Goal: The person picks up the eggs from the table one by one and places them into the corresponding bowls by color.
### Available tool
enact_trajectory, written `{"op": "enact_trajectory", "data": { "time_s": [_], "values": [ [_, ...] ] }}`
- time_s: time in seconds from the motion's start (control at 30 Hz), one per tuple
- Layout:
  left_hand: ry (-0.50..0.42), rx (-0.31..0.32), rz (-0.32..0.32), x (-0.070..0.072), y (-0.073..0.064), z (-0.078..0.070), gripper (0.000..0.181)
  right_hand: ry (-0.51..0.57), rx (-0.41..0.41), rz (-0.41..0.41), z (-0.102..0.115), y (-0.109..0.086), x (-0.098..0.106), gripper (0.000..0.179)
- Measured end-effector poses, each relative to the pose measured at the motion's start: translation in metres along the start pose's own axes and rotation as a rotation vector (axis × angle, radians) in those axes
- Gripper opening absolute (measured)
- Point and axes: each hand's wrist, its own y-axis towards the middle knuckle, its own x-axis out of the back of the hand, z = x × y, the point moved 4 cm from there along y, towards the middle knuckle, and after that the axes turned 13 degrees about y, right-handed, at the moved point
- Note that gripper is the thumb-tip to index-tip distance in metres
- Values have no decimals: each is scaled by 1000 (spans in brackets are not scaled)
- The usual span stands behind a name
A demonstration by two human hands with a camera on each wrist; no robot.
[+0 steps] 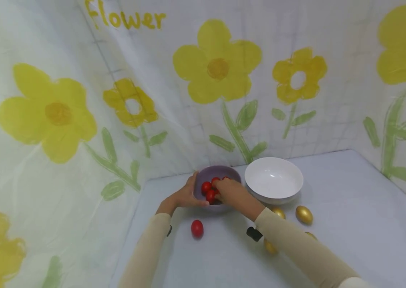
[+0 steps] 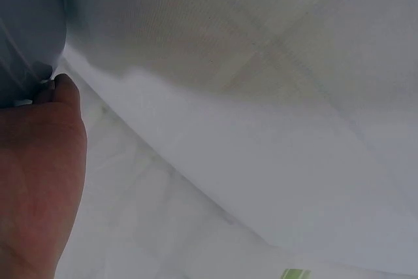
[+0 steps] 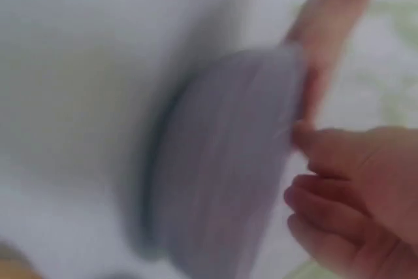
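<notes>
A purple bowl (image 1: 237, 175) stands near the back of the table, with several red eggs (image 1: 206, 187) inside. My left hand (image 1: 185, 194) holds the bowl at its left side, thumb along the near rim and fingers up the far left side. In the left wrist view this hand (image 2: 39, 181) lies against the bowl's dark outer wall (image 2: 29, 24). My right hand (image 1: 233, 194) reaches over the bowl, fingertips down among the red eggs. In the blurred right wrist view its bent fingers (image 3: 326, 217) hang at the rim with no egg showing between them.
One red egg (image 1: 197, 229) lies on the table in front of the bowl. A white bowl (image 1: 273, 178) stands to the right of the purple one. Several golden eggs (image 1: 304, 215) lie near and partly behind my right forearm. A flower-painted sheet (image 1: 174, 132) rises behind the table.
</notes>
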Motion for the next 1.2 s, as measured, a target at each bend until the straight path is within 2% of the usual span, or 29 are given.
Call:
{"op": "enact_trajectory", "data": {
  "time_s": [0.13, 0.2, 0.27, 0.33, 0.5, 0.67, 0.8, 0.93, 1.07, 1.2],
  "values": [
    [-3, -24, -7, 2, 1, 1, 146, 136, 119, -75, 37, -25, 7, 25],
    [4, -47, -11, 0, 1, 1, 144, 188, 181, -78, 54, -40, 3, 25],
    [16, -61, -10, -1, 1, 0, 142, 229, 208, -42, 65, -51, -6, 31],
    [25, -64, -21, 0, 0, -1, 140, 235, 192, 16, 70, -56, -17, 37],
    [22, -24, -32, 4, -2, -1, 143, 197, 103, 80, 68, -49, -54, 54],
    [16, -14, -14, 1, -1, -1, 142, 174, 38, 99, 59, -43, -80, 54],
    [-7, -10, -16, -2, -1, -1, 140, 144, 53, 89, 56, -42, -94, 45],
    [-14, -19, -23, -3, -1, -3, 141, 148, 57, 51, 54, -42, -102, 37],
    [-7, -40, -22, -2, 0, -5, 141, 185, 32, 23, 52, -44, -100, 33],
    [-4, -18, -32, -2, -1, -3, 140, 209, 51, 12, 50, -44, -99, 33]
  ]
}}
